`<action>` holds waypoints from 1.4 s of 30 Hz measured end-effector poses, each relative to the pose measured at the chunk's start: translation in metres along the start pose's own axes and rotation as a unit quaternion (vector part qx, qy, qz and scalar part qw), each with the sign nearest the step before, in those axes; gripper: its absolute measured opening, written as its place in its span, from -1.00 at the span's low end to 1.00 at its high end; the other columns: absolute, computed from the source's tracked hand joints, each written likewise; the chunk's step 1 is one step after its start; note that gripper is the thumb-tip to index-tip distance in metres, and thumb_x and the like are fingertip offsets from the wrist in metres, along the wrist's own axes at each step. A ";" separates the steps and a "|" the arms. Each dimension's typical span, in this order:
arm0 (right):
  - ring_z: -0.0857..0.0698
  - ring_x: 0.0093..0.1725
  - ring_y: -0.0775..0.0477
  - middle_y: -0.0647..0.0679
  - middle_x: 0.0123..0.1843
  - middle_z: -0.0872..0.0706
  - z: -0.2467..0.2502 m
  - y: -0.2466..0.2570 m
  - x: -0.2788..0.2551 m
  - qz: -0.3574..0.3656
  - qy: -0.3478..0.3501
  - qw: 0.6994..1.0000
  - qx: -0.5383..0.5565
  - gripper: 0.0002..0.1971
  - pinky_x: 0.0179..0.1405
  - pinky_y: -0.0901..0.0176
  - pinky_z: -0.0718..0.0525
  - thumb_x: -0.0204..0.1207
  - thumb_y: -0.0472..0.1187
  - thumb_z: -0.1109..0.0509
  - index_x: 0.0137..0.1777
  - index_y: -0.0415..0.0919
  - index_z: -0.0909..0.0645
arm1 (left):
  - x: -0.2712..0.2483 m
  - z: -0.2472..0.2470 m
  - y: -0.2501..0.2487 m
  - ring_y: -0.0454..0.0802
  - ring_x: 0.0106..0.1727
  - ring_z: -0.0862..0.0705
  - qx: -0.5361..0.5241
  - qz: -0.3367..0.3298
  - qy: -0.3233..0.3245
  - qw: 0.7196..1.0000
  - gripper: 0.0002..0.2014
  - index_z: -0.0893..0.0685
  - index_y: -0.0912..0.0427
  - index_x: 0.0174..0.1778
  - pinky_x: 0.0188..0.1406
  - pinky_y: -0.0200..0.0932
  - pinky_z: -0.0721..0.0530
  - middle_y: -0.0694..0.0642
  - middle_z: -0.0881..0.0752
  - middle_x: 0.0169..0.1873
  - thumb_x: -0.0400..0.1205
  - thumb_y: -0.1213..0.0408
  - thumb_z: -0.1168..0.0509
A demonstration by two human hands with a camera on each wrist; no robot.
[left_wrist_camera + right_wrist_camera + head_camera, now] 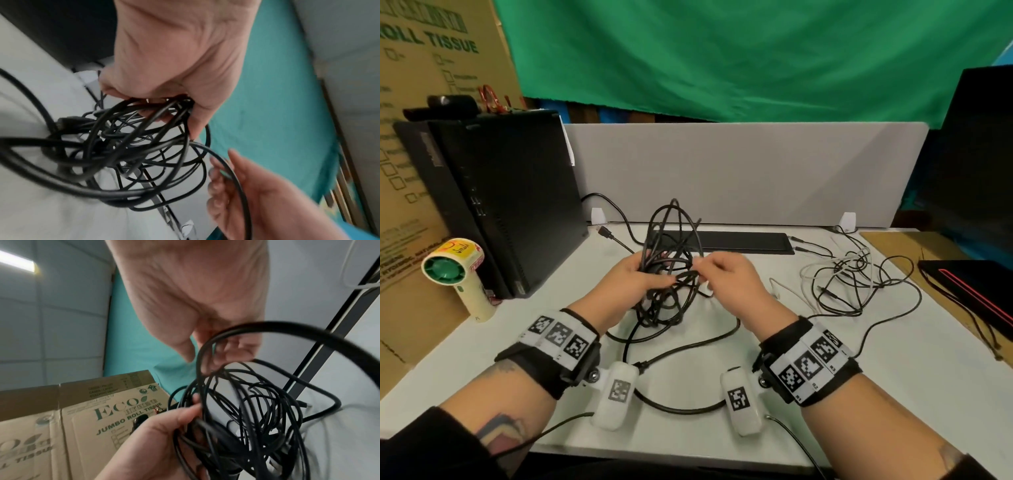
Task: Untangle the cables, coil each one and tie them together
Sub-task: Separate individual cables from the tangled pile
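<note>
Green cloth hangs behind our white desk. We hold a black cable knot up over the desk. Our left hand grips the bunch tight. Our right hand pinches one black loop. More cables lie loose on the desk to the right.

Cables: black, in my grip.
Backdrop: green.
My wristbands: black-and-white squares.
Table: white.

An office: desk, grey divider, computer tower.
</note>
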State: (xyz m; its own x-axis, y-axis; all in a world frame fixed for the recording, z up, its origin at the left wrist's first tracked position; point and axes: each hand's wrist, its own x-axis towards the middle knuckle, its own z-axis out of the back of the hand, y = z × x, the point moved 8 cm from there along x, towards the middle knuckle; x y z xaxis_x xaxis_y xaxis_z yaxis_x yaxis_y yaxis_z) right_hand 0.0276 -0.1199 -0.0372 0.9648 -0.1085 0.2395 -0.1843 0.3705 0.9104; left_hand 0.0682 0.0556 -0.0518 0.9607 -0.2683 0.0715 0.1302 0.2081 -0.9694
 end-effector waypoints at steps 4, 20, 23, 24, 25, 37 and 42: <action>-0.64 -0.16 0.04 0.06 -0.10 -0.66 0.035 -0.014 0.005 -0.053 -0.118 0.988 0.086 -0.91 -0.33 0.39 -0.52 0.64 -0.22 -0.36 -0.05 -0.02 -0.63 | 0.001 0.024 -0.002 0.07 0.00 -0.65 -0.020 0.021 -0.025 0.999 -0.71 -0.71 0.11 -0.15 0.07 -0.05 -0.53 0.00 -0.75 -0.24 0.44 0.62 -0.38; -0.51 -0.23 0.03 0.00 -0.04 -0.52 0.069 -0.013 0.015 -0.037 -0.141 0.974 -0.172 -0.74 -0.20 0.15 -0.43 0.58 0.09 -0.43 -0.20 -0.03 -0.52 | 0.004 0.070 -0.015 0.06 -0.22 -0.49 0.047 -0.012 -0.131 0.990 -0.74 -0.57 0.16 -0.28 -0.10 0.00 -0.49 0.06 -0.53 -0.37 0.46 0.65 -0.34; -0.50 -0.37 -0.05 -0.09 -0.23 -0.59 0.082 -0.024 0.019 -0.080 -0.157 0.980 -0.093 -0.70 -0.46 0.17 -0.36 0.69 0.07 -0.26 -0.18 -0.11 -0.46 | 0.005 0.080 -0.015 0.04 -0.29 -0.48 0.015 -0.015 -0.174 0.985 -0.71 -0.54 0.13 -0.33 -0.23 -0.16 -0.58 0.07 -0.51 -0.38 0.47 0.64 -0.34; -0.49 -0.43 -0.07 -0.14 -0.27 -0.60 0.087 -0.029 0.018 -0.106 -0.167 0.980 -0.023 -0.68 -0.53 0.24 -0.36 0.74 0.06 -0.15 -0.12 -0.14 -0.50 | 0.004 0.085 -0.015 -0.01 -0.33 -0.47 -0.007 -0.016 -0.192 0.981 -0.70 -0.54 0.12 -0.33 -0.37 -0.27 -0.57 0.05 -0.52 -0.38 0.47 0.65 -0.33; -0.48 -0.51 -0.06 -0.17 -0.33 -0.62 0.093 -0.032 0.017 -0.125 -0.173 0.976 0.047 -0.66 -0.59 0.30 -0.36 0.77 0.07 -0.08 -0.04 -0.13 -0.54 | 0.004 0.090 -0.014 -0.06 -0.36 -0.46 -0.024 -0.016 -0.202 0.979 -0.68 -0.55 0.10 -0.32 -0.45 -0.32 -0.52 0.02 -0.53 -0.37 0.48 0.67 -0.31; -0.73 -0.45 0.04 -0.09 -0.22 -0.85 0.007 -0.041 -0.006 -0.174 0.122 0.977 0.035 -0.67 -0.56 0.26 -0.54 0.62 0.02 -0.44 0.34 0.13 -0.50 | -0.013 0.058 -0.034 -0.16 -0.36 -0.45 -0.078 -0.076 -0.004 0.994 -0.66 -0.57 -0.07 -0.43 -0.31 -0.25 -0.45 -0.10 -0.48 -0.40 0.27 0.56 -0.28; -0.79 -0.42 -0.10 -0.22 -0.24 -0.85 0.016 -0.039 0.001 -0.209 0.036 0.959 0.187 -0.71 -0.54 0.20 -0.61 0.74 0.09 -0.24 0.28 -0.05 -0.34 | -0.009 0.068 -0.033 0.05 -0.23 -0.43 0.026 -0.076 -0.069 0.994 -0.83 -0.56 0.22 -0.25 -0.11 -0.01 -0.42 0.11 -0.46 -0.30 0.30 0.51 -0.32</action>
State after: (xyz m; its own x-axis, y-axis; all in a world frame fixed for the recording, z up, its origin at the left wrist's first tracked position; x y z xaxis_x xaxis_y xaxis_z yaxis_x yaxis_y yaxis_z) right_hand 0.0329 -0.1498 -0.0670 0.9773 -0.1058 -0.1837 0.1793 -0.0504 0.9825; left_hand 0.0717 0.1151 -0.0040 0.9533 -0.1687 0.2506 0.2849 0.2253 -0.9317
